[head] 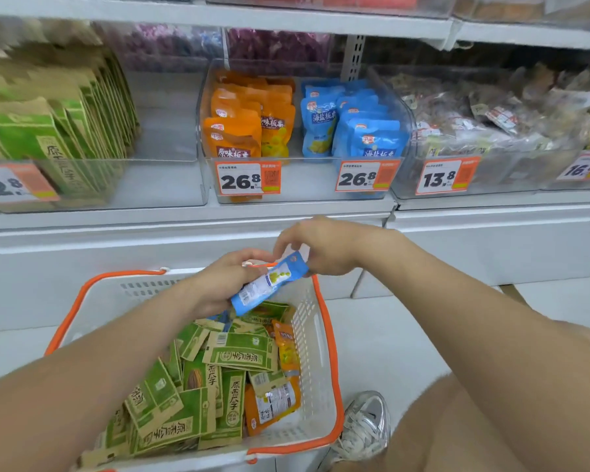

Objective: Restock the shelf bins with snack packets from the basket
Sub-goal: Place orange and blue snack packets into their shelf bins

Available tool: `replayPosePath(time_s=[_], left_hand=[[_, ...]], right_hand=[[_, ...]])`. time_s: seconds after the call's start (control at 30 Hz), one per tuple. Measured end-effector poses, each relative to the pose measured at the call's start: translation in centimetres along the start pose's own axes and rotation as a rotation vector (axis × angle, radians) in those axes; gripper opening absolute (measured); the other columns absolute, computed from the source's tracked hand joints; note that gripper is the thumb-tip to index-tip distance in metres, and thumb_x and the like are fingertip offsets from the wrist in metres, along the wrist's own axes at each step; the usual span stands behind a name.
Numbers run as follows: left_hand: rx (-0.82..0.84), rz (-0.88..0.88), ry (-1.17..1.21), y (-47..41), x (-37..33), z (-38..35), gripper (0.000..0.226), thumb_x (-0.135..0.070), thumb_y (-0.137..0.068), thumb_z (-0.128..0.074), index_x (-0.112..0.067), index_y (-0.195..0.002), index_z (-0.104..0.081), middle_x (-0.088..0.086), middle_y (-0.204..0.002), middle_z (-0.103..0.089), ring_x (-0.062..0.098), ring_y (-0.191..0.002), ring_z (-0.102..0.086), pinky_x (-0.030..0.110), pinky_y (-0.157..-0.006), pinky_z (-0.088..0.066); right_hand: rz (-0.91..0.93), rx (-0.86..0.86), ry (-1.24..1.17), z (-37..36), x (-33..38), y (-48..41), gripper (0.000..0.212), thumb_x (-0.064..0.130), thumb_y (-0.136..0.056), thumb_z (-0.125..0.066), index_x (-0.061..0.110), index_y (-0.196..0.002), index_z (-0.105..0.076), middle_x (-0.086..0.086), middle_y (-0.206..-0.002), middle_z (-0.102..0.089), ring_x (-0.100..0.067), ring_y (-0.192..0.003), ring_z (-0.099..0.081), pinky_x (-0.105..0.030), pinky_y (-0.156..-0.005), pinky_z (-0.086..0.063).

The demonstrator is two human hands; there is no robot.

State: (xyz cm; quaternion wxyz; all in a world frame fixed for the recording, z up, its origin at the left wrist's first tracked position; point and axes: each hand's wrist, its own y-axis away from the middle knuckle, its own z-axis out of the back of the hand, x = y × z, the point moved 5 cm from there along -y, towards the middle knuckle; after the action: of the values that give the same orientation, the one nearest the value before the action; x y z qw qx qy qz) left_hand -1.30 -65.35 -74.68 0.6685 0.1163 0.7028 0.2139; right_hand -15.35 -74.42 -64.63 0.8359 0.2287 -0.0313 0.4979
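On the far left of the shelf, a clear bin (92, 178) holds green packets (48, 137) tagged 12.8. Below, the left hand (225, 284) grips a blue packet (269, 282) over the white basket (315, 338), fingers clamped on its lower half, while the right hand (317, 247) pinches its top corner, probably to square it up before shelving. Above sit orange packets (246, 127) and matching blue ones (355, 127), both tagged 26.8; the blue bin looks like its destination. Rightmost, mixed snacks (491, 117) are tagged 13.8. Chinese lettering appears on the packets.
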Motion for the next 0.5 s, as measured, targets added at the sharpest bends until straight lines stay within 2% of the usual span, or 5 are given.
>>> replayPosePath(time_s=[0.07, 0.13, 0.23, 0.37, 0.5], left_hand=[[0.033, -0.007, 0.085, 0.6, -1.7, 0.1, 0.026, -0.009, -0.106, -0.055, -0.010, -0.131, -0.062, 0.016, -0.098, -0.075, 0.022, -0.072, -0.072, 0.027, -0.058, -0.057], [0.134, -0.037, 0.129, 1.2, -3.4, 0.1, 0.036, -0.030, -0.111, -0.045, -0.009, -0.131, -0.065, 0.015, -0.114, -0.073, 0.027, -0.093, -0.073, 0.033, -0.082, -0.060], [0.218, -0.112, 0.025, 1.8, -5.6, 0.3, 0.069, -0.064, -0.105, -0.037, -0.010, -0.136, -0.067, 0.018, -0.135, -0.068, 0.040, -0.129, -0.060, 0.053, -0.117, -0.042], [0.205, -0.251, -0.071, 3.0, -7.7, 0.1, 0.043, -0.034, -0.094, -0.074, -0.010, -0.129, -0.073, 0.021, -0.126, -0.072, 0.040, -0.119, -0.067, 0.065, -0.114, -0.042], [0.154, -0.276, -0.082, 3.2, -8.1, -0.1, 0.041, -0.028, -0.088, -0.079, -0.010, -0.125, -0.075, 0.017, -0.119, -0.076, 0.037, -0.112, -0.071, 0.061, -0.111, -0.046]], right_hand=[[0.037, -0.092, -0.062, 2.1, 0.1, 0.8, 0.019, 0.035, -0.095, -0.073, 0.033, -0.114, -0.075, 0.005, -0.109, -0.070, -0.013, -0.087, -0.063, -0.036, -0.084, -0.054], [0.057, -0.219, -0.073, 4.2, 0.5, 1.7, 0.027, 0.035, -0.100, -0.066, 0.011, -0.093, -0.074, -0.006, -0.086, -0.069, -0.021, -0.075, -0.057, -0.039, -0.071, -0.049], [-0.017, -0.329, -0.072, 6.0, 0.1, 2.5, 0.034, 0.026, -0.102, -0.062, 0.004, -0.076, -0.058, -0.016, -0.071, -0.056, -0.024, -0.063, -0.047, -0.041, -0.060, -0.036], [-0.109, -0.355, -0.117, 6.9, -0.3, 2.9, 0.032, 0.022, -0.103, -0.060, 0.002, -0.077, -0.057, -0.014, -0.071, -0.062, -0.016, -0.058, -0.064, -0.029, -0.052, -0.043], [-0.121, -0.368, -0.114, 7.5, 0.0, 3.3, 0.031, 0.023, -0.104, -0.057, 0.014, -0.075, -0.057, -0.002, -0.072, -0.062, -0.012, -0.061, -0.065, -0.022, -0.050, -0.045]])
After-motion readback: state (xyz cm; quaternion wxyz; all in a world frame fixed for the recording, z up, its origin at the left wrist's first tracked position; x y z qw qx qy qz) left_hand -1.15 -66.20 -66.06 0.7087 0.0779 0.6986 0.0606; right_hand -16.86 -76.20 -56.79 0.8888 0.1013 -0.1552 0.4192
